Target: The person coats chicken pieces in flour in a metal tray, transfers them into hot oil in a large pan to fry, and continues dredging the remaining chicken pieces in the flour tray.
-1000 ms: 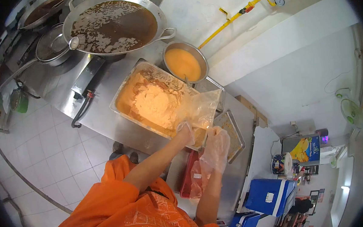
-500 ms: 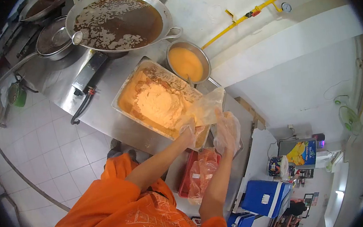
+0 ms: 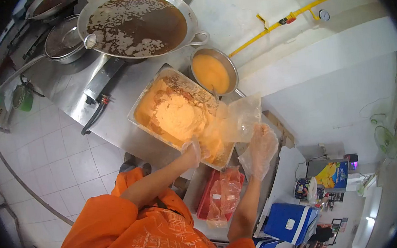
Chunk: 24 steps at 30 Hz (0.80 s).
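Observation:
My right hand (image 3: pixel 262 143), in a clear plastic glove, is closed on the upper end of a clear plastic bag (image 3: pixel 242 120). The bag slants over the right end of a rectangular metal tray (image 3: pixel 153 134). Orange-tinted powder (image 3: pixel 177 116) is heaped in the tray, with more along the side under the bag. My left hand (image 3: pixel 193 153), also gloved, is over the tray's near rim, fingers apart and holding nothing I can see. Part of its fingers is hidden by the glove and powder.
Behind the tray stands a pan of orange batter (image 3: pixel 211 73) with a handle. A large wok of dark oil (image 3: pixel 137 26) is at the upper left, beside a strainer (image 3: pixel 63 39). A red tray with plastic bags (image 3: pixel 221 197) lies nearer me. Blue coolers (image 3: pixel 288 222) stand at right.
My left hand has come away from the bag and moved left along the near rim. My right hand has shifted right with the bag, which is spread wider. The view has shifted slightly.

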Each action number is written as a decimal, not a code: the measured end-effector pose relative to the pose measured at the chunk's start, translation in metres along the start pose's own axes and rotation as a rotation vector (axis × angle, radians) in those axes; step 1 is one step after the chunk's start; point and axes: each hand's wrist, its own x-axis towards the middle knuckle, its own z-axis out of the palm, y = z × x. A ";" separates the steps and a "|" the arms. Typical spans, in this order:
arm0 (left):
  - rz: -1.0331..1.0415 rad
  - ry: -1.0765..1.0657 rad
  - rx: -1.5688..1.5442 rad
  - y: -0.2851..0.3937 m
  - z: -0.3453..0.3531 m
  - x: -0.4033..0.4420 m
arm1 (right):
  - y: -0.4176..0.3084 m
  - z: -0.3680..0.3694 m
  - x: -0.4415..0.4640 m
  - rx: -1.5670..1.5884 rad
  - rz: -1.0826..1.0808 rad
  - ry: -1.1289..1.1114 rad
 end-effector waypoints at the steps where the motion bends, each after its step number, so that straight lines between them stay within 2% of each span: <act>1: 0.013 -0.001 0.005 0.004 0.001 0.008 | -0.002 0.001 0.003 -0.051 -0.043 0.056; 3: 0.016 0.006 0.043 0.007 -0.004 0.018 | 0.009 0.007 -0.002 0.120 0.064 0.050; 6: 0.188 0.113 0.183 0.029 0.015 -0.032 | 0.007 0.007 0.000 0.383 0.219 -0.033; 9: 0.245 0.028 0.218 0.027 -0.002 0.012 | 0.013 0.001 -0.014 0.500 0.315 -0.064; 10: 0.294 0.032 0.222 0.034 0.000 0.000 | 0.016 0.001 -0.022 0.521 0.338 -0.059; 13: 0.486 -0.014 0.254 0.039 -0.014 0.008 | 0.024 0.004 -0.045 0.883 0.694 0.021; 14: 0.542 -0.087 0.298 0.043 -0.023 0.013 | 0.034 0.020 -0.065 1.048 0.702 0.094; 16: 0.591 -0.254 0.458 0.058 -0.032 -0.001 | 0.074 0.109 -0.117 0.550 0.424 0.385; 18: 0.652 -0.099 0.559 0.073 -0.010 -0.012 | 0.079 0.171 -0.155 0.508 0.647 0.360; 19: 0.804 -0.203 0.770 0.047 0.015 -0.051 | 0.081 0.170 -0.170 0.740 0.837 0.331; 20: 0.805 -0.257 0.772 0.030 0.026 -0.061 | 0.079 0.164 -0.187 0.955 1.046 0.331; 22: 0.825 -0.354 0.753 -0.004 0.045 -0.073 | 0.065 0.111 -0.218 0.542 0.803 0.265; 23: 0.837 -0.398 0.733 -0.022 0.052 -0.075 | 0.076 0.147 -0.249 0.620 0.891 0.397; 24: 0.849 -0.437 0.708 -0.038 0.057 -0.076 | 0.084 0.155 -0.276 0.624 0.947 0.421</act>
